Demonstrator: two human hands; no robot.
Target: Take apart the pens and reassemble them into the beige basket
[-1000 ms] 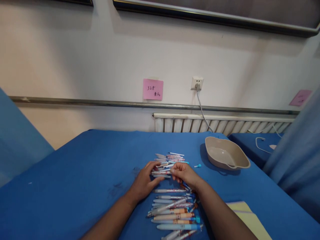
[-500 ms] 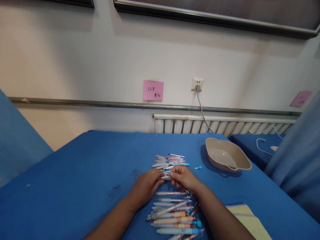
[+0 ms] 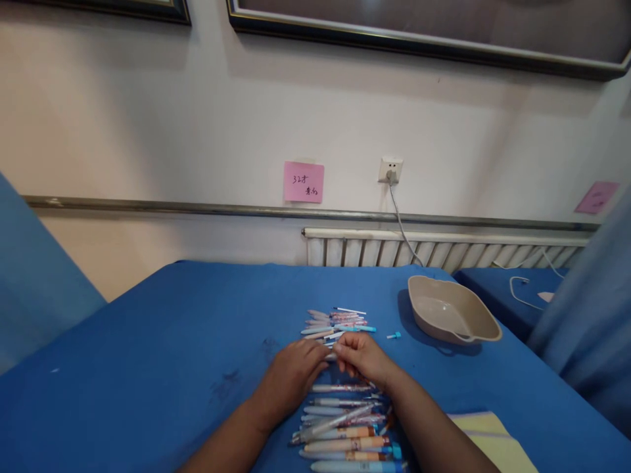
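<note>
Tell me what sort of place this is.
Probably an indoor workroom, perhaps with numbered stations. A table under blue cloth carries many pens. A radiator and a wall socket sit behind it. A pink handwritten note is stuck on the wall, with a second pink note further right.

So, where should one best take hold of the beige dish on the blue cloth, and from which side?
Probably the near rim of the beige dish, thumb inside and fingers under, coming from the left front. It sits upright and open, its wall flares out thin, and that side faces the right hand, which pinches a pen.
</note>
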